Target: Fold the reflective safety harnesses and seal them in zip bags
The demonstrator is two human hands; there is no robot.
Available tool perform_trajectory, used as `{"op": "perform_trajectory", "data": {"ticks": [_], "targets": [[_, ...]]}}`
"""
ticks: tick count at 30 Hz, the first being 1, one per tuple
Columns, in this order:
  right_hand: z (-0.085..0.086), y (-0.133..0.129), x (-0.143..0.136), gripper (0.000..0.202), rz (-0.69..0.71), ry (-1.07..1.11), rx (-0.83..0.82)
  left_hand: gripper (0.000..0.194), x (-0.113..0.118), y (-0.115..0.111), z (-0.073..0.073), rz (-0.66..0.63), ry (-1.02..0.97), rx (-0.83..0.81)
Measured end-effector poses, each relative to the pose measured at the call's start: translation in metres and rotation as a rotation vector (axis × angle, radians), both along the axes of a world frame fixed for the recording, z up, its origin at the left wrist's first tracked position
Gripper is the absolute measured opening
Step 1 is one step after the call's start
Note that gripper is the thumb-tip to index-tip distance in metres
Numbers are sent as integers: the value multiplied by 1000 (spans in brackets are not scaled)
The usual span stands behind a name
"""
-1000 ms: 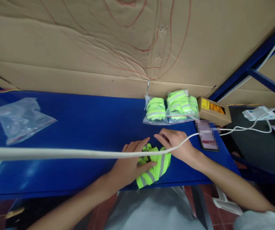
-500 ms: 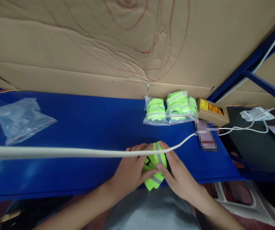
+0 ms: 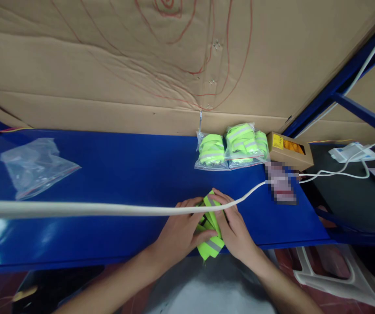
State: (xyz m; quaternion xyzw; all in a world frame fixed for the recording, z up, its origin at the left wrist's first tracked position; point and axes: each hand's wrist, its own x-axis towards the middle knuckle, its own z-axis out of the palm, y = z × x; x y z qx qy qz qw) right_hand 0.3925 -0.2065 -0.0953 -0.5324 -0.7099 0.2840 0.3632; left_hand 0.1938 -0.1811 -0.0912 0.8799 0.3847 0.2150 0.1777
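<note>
The left hand [image 3: 179,233] is laid flat over the left side of a folded fluorescent-yellow reflective band [image 3: 211,226], fingers curled onto it and thumb tucked against its lower edge. The right hand [image 3: 234,226] is pressed against the band's right side, fingers closed around the fold. The band is thus clamped between both hands at the near edge of the blue table [image 3: 125,174], its lower end projecting slightly over that edge.

The step in hand is judged to be the folding and compressing of the band into a compact bundle. The next move would appear to call for the fold to be kept tight under one hand while the other is freed, since a loosened grip could let the layers spring open.

A white cable [image 3: 76,209] is stretched across the view just above the knuckles. Beyond it, two clear bags of already folded bands [image 3: 231,146] are lying against the cardboard backing [image 3: 109,65], with a small cardboard box [image 3: 290,150] just beside them. An empty clear zip bag [image 3: 35,165] is lying well apart at the far left.
</note>
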Motion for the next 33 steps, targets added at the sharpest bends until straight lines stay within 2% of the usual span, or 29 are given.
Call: {"op": "perform_trajectory", "data": {"ticks": [5, 8, 12, 16, 19, 22, 24, 27, 29, 31, 33], "targets": [[7, 1, -3, 33, 58, 72, -26, 56, 6, -4, -3, 87, -96, -2], [12, -1, -1, 34, 129, 94, -57, 52, 10, -4, 2, 41, -128, -28], [13, -5, 10, 45, 181, -25, -77, 54, 11, -2, 8, -30, -113, -65], [15, -6, 27, 60, 284, -83, -161, 56, 9, -2, 6, -18, -37, -55], [16, -4, 33, 82, 385, -83, -198, 54, 9, -4, 4, 17, -9, -9], [15, -3, 30, 125, 410, -121, -227, 55, 11, -4, 5, -47, -29, 26], [14, -4, 26, 139, 394, -152, -214, 53, 12, -4, 8, -88, -25, 9], [13, -10, 19, 136, 321, -233, -98, 47, 14, -3, 10, -84, -8, 3], [13, -15, 19, 128, 299, -296, 61, 45, 15, -3, 9, -81, -19, 16], [11, -21, 22, 111, 374, -344, 278, 44, 15, -3, 7, -96, -53, 5], [9, -25, 29, 84, 485, -420, 459, 44, 15, -3, 5, -110, -85, -33]]}}
